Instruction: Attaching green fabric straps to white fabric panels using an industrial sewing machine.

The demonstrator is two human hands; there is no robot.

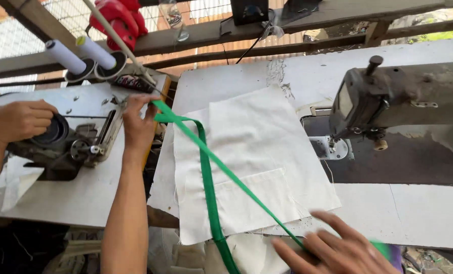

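Right hand (pixel 338 248) at table edge, green strap (pixel 208 172) crossing white cloth (pixel 257 152)

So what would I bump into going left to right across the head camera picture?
Another person's hand on a round black handwheel → left hand pinching the green fabric strap → white square cloth → old grey metal sewing machine.

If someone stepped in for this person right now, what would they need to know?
Left hand: pinches one end of the green strap beside the left sewing machine.
Right hand: blurred, fingers spread, at the strap's near stretch.
Another person's hand rests on that machine's wheel.
The strap lies loose, looped across the white cloth.
The right sewing machine has nothing under its needle.
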